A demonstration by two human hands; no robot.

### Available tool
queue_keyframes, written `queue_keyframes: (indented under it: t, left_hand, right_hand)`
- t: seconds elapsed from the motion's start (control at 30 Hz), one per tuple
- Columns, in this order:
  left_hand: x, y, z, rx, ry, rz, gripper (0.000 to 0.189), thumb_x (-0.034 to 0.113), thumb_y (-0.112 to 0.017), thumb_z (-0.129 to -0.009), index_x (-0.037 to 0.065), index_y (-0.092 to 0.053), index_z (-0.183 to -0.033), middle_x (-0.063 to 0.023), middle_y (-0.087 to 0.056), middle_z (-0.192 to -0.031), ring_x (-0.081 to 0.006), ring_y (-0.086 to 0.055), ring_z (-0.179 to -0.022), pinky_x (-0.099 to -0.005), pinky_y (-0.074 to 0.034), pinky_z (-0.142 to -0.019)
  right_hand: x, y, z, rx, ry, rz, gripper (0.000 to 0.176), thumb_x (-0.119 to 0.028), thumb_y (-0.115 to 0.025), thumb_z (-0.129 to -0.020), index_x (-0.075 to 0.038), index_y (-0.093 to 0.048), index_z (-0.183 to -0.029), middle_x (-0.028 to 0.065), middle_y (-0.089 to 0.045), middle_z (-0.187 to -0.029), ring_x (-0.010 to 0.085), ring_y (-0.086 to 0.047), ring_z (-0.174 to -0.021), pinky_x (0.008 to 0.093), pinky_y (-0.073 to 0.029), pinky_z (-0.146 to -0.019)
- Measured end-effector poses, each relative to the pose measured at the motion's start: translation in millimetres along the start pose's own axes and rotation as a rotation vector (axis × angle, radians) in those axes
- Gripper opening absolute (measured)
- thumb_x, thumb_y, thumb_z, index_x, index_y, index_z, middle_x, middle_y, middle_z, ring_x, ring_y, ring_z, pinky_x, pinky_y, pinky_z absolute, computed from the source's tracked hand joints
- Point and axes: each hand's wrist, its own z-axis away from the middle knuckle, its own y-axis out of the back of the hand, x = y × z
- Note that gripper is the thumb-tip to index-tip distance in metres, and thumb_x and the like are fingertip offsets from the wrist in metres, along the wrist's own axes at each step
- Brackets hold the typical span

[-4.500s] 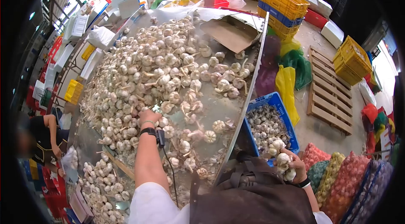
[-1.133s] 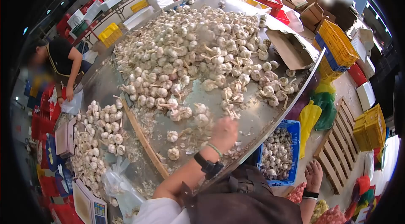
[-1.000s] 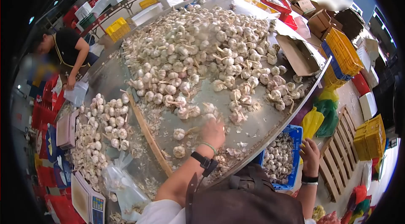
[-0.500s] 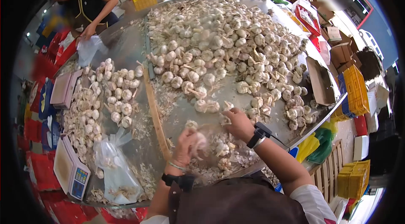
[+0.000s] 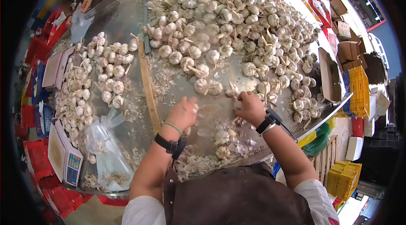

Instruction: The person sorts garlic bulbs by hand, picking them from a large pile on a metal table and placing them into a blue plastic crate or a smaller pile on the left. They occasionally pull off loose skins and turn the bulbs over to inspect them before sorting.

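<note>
My left hand is closed, fingers curled round a garlic bulb that shows only in part past the fingertips. Below its palm another pale bulb is partly hidden. To the right, my right hand grips a garlic bulb between thumb and fingers, low over the metal table. Just beyond it lies a loose garlic bulb, with a pair of bulbs to its left. Between my forearms, a few bulbs rest among papery skins.
A large garlic heap covers the far side. A wooden strip divides off more bulbs at left, beside a plastic bag and two scales. A cardboard tray stands at right. Another person's hand holds a bag.
My left hand has moved up and away from my body, off the spot where it held a bulb near the skins. My right hand has shifted slightly rightward. The view has tilted down.
</note>
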Motion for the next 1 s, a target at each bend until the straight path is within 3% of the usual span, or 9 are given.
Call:
queue_keyframes:
  t: [0.13,0.27,0.43,0.53,0.67,0.73,0.8,0.93,1.0]
  left_hand:
    - [-23.2,2.3,4.9,0.066,-0.072,0.202,0.045,0.015,-0.065,-0.086,0.012,-0.051,-0.129,-0.0202,-0.059,-0.113,-0.0388,-0.065,-0.094,-0.0444,-0.054,-0.078]
    - [-15.3,16.0,50.9,-0.101,0.164,1.378,0.038,0.022,-0.055,-0.097,0.009,-0.047,-0.132,-0.0164,-0.061,-0.113,-0.0302,-0.068,-0.09,-0.0402,-0.057,-0.077]
    - [29.3,-18.2,111.3,-0.689,0.087,2.133,0.064,0.05,-0.047,-0.099,0.006,-0.039,-0.144,-0.0173,-0.063,-0.117,-0.0289,-0.067,-0.103,-0.0384,-0.059,-0.085]
    - [60.3,-30.5,141.7,-0.528,0.126,2.241,0.079,0.063,-0.038,-0.097,0.0,-0.038,-0.143,-0.0206,-0.063,-0.117,-0.0314,-0.067,-0.102,-0.0408,-0.057,-0.09]
    - [-0.3,-64.4,132.9,-0.433,-0.031,2.162,0.083,0.067,-0.035,-0.097,-0.009,-0.051,-0.126,-0.019,-0.063,-0.114,-0.0278,-0.068,-0.097,-0.0377,-0.057,-0.087]
    - [-51.8,-50.6,131.1,0.108,0.063,1.385,0.071,0.064,-0.04,-0.097,-0.003,-0.057,-0.116,-0.0196,-0.063,-0.113,-0.0258,-0.067,-0.09,-0.0386,-0.058,-0.082]
    - [-60.1,20.1,114.2,0.342,0.162,2.187,0.067,0.063,-0.042,-0.097,0.001,-0.059,-0.116,-0.0174,-0.064,-0.11,-0.0257,-0.067,-0.094,-0.0407,-0.058,-0.085]
    - [-158.0,80.6,79.5,0.622,0.093,1.832,0.067,0.059,-0.049,-0.095,-0.001,-0.056,-0.122,-0.0178,-0.062,-0.119,-0.031,-0.064,-0.105,-0.0421,-0.052,-0.095]
    - [-189.6,69.7,60.5,1.009,0.564,0.428,0.062,0.047,-0.06,-0.093,-0.002,-0.051,-0.129,-0.0206,-0.059,-0.125,-0.0369,-0.058,-0.115,-0.0467,-0.045,-0.102]
  right_hand:
    - [6.9,18.7,20.6,0.006,-0.112,-0.44,0.041,-0.018,-0.081,-0.069,-0.003,-0.06,-0.102,0.0094,-0.067,-0.091,0.0205,-0.065,-0.081,0.0313,-0.053,-0.072]
    - [-19.5,54.2,49.3,-0.274,-0.319,-1.418,0.046,-0.003,-0.076,-0.075,-0.007,-0.055,-0.116,0.0034,-0.066,-0.095,0.0143,-0.065,-0.086,0.0254,-0.054,-0.074]
    - [-88.3,46.1,70.5,-0.388,0.129,-0.945,0.048,-0.011,-0.083,-0.075,-0.006,-0.059,-0.116,0.0048,-0.063,-0.107,0.0164,-0.064,-0.096,0.0284,-0.055,-0.077]
    - [-120.8,43.3,78.9,-0.511,0.363,-0.733,0.044,-0.017,-0.084,-0.078,-0.007,-0.064,-0.116,0.0048,-0.062,-0.108,0.0145,-0.061,-0.099,0.0277,-0.053,-0.081]
    - [-100.0,9.1,70.0,-0.442,-0.031,-1.09,0.04,-0.015,-0.078,-0.085,-0.006,-0.062,-0.121,0.0068,-0.062,-0.109,0.0158,-0.062,-0.098,0.0295,-0.053,-0.083]
    - [-82.4,12.0,56.2,-0.33,0.078,-0.783,0.045,-0.018,-0.073,-0.089,-0.007,-0.057,-0.129,0.0132,-0.059,-0.118,0.0209,-0.061,-0.105,0.0335,-0.052,-0.088]
    - [-72.4,13.0,54.4,-0.308,0.106,-0.554,0.05,-0.021,-0.073,-0.089,-0.008,-0.054,-0.133,0.0163,-0.058,-0.122,0.0251,-0.061,-0.11,0.0373,-0.052,-0.091]
    - [-62.0,-14.9,63.0,-0.386,0.27,-0.001,0.068,-0.035,-0.076,-0.083,-0.014,-0.047,-0.141,0.0266,-0.041,-0.143,0.0431,-0.043,-0.131,0.0476,-0.043,-0.105]
    - [-82.2,-15.0,70.1,-0.548,0.154,0.053,0.074,-0.037,-0.076,-0.08,-0.013,-0.045,-0.142,0.0285,-0.029,-0.152,0.0492,-0.03,-0.139,0.0489,-0.038,-0.112]
